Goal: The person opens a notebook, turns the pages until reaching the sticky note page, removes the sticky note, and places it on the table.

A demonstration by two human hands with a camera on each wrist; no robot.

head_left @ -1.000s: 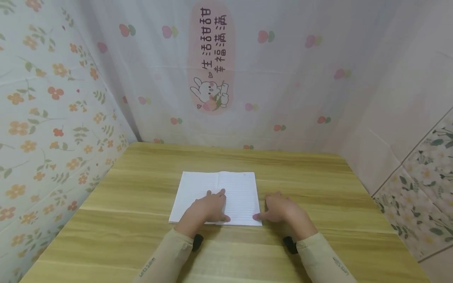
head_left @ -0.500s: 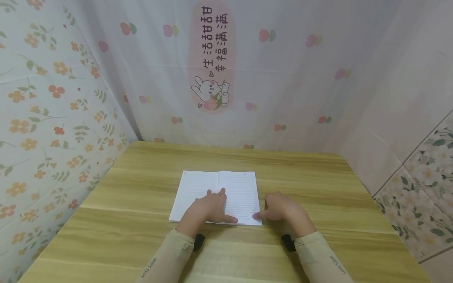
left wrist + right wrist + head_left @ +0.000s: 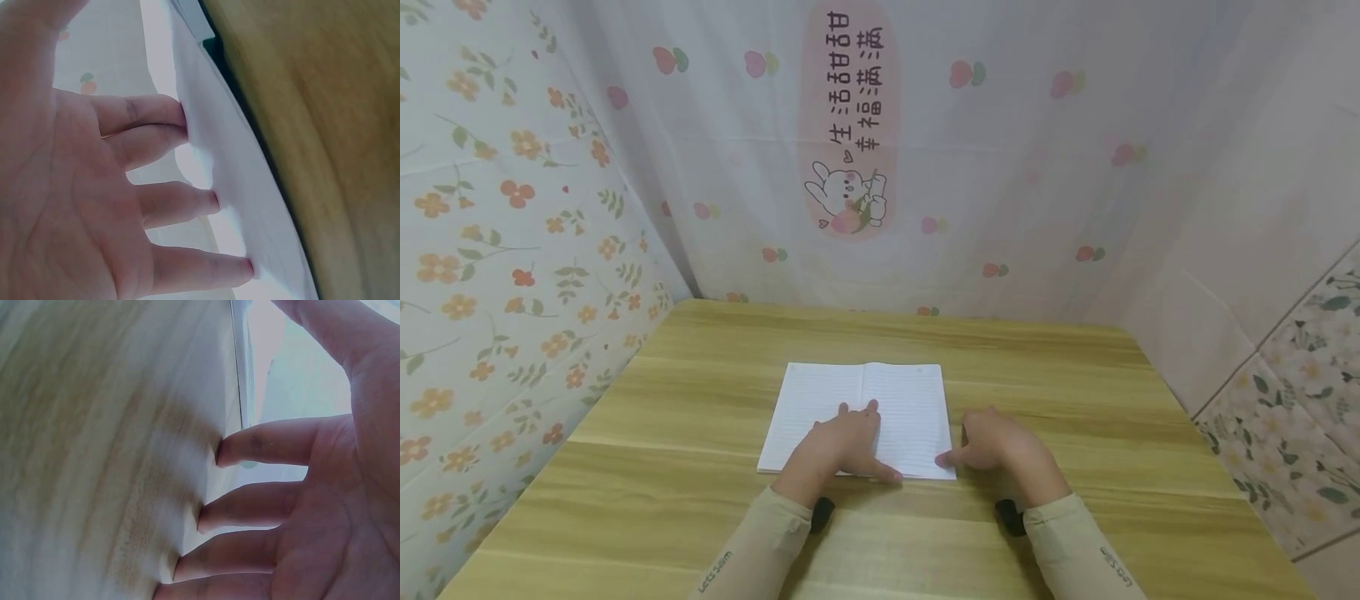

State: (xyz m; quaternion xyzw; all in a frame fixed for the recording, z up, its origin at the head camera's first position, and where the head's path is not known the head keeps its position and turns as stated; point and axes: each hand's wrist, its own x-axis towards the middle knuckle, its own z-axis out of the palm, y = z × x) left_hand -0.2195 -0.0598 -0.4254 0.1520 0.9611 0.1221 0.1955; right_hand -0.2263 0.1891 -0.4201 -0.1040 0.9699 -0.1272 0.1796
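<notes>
One open notebook (image 3: 908, 417) beneath left hand (image 3: 846, 442).

Notebook (image 3: 910, 408) is showing white ruled pages, worktop (image 3: 1045, 367) yellow-brown wood grain, far-edge cloth (image 3: 1000, 167) pink-and-green motifs, left-edge cloth (image 3: 497, 275) orange flowers, sleeves (image 3: 763, 533) beige.

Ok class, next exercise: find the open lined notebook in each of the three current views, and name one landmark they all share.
Head: the open lined notebook lies just below the picture's centre, under the left hand.
Left wrist: the notebook is a pale band slanting from top centre to the bottom, right of centre.
Right wrist: only a thin notebook edge, top, right of centre.
Shared landmark: the wood-grain table.
</notes>
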